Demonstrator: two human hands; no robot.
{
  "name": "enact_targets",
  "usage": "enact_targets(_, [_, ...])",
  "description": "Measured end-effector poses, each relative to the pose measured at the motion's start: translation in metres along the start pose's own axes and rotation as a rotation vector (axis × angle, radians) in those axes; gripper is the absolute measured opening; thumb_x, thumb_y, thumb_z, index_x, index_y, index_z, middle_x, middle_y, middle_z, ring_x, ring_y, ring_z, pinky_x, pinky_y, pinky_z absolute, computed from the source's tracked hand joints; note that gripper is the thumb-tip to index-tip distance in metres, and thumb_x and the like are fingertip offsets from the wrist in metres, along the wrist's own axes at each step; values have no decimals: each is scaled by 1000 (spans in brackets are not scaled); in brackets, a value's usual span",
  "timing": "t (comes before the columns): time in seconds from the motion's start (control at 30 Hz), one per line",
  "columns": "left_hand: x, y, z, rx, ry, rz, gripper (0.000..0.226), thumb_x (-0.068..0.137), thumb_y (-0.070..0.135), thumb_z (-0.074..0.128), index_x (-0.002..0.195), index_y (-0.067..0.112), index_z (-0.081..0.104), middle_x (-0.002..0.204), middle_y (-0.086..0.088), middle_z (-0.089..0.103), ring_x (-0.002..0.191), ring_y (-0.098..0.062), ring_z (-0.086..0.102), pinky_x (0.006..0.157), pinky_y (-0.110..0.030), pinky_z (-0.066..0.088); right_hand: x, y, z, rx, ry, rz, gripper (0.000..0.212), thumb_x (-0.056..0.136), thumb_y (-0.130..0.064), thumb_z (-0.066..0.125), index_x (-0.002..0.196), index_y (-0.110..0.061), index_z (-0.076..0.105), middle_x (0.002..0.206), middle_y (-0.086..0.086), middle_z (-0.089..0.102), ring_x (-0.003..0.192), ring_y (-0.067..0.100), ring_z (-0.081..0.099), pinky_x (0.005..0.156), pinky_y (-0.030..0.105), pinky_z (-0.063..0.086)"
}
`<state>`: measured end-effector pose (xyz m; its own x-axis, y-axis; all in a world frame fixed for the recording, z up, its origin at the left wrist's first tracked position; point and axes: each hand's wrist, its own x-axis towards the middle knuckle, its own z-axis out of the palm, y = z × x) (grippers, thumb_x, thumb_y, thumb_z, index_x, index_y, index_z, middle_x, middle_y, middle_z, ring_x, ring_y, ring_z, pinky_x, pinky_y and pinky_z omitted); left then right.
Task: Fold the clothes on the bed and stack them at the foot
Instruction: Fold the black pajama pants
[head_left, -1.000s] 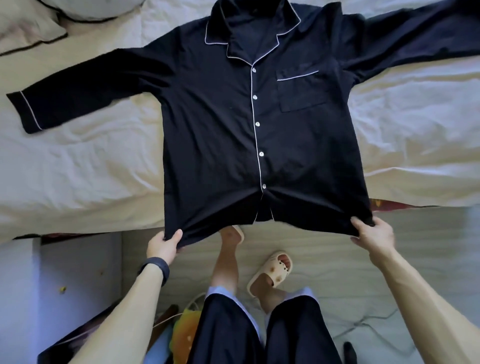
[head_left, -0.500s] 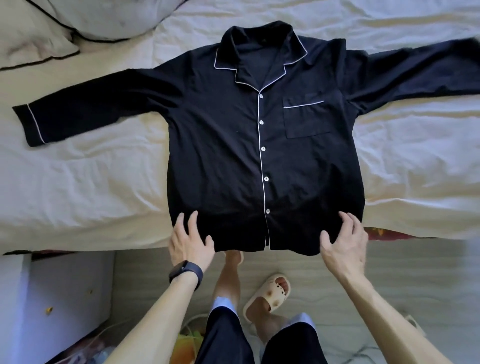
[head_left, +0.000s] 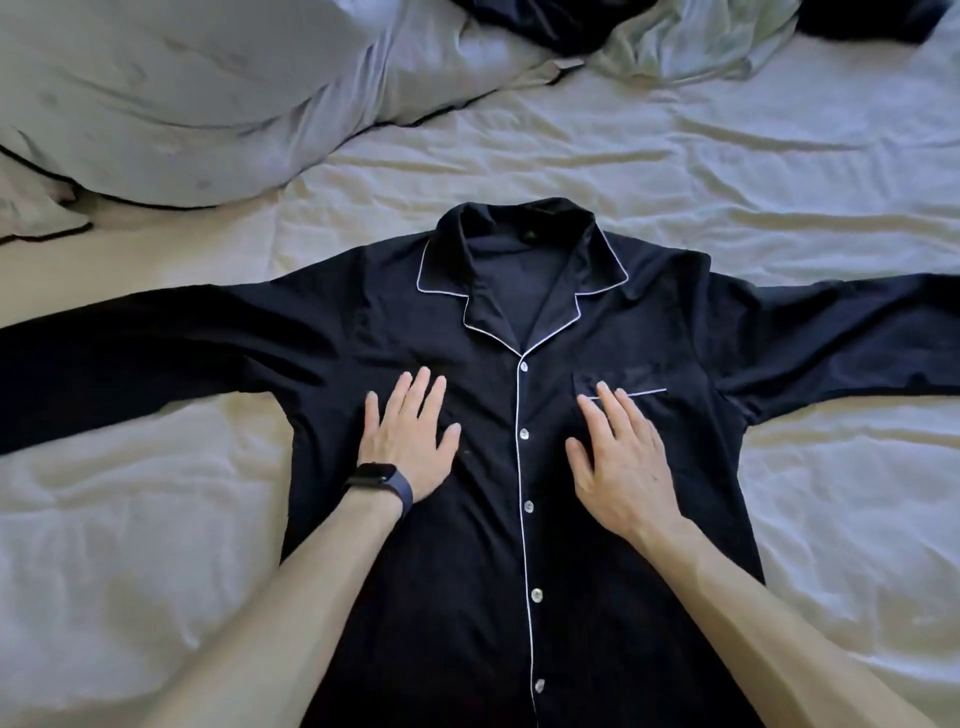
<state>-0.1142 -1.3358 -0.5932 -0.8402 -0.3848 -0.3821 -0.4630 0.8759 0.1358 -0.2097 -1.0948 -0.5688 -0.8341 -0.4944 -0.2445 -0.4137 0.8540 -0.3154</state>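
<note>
On the bed (head_left: 779, 218): black pyjama shirt (head_left: 519, 545), buttoned, sleeves spread; left hand (head_left: 410, 441) and right hand (head_left: 621, 457) pressing flat, fingers straight, grasping nothing.

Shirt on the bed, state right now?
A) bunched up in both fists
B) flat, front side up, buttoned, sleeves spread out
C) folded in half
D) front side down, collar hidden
B: the shirt lies flat with its collar and button row facing up and a sleeve out to each side, while the left hand and the right hand rest open-palmed on its chest.
</note>
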Motion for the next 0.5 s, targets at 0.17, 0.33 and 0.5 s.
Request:
enact_targets(0.17, [123,-28,-57,-52,160,-41,68,100,40,46,158,12,24,164,-8,24,151,-25,20,122,-50,15,129,7,-35,-62,48,-22,57,102,-31,54,154,-12,40,165,10,31,150,32,29,121,44,28])
enact_targets(0.33, [208,-41,-94,-60,238,13,57,96,40,58,146,16,46,146,-10,47,132,-34,42,109,-45,33,228,7,-56,35,90,30,56,106,-31,45,158,-20,29,163,1,29,139,36,40,110,47,37])
enact_targets(0.5, [245,-33,-96,-155,177,66,28,95,42,63,118,28,68,127,-2,56,124,-27,45,100,-38,34,282,4,-58,19,-153,141,54,107,-31,44,156,-19,26,156,12,37,134,41,46,97,47,41])
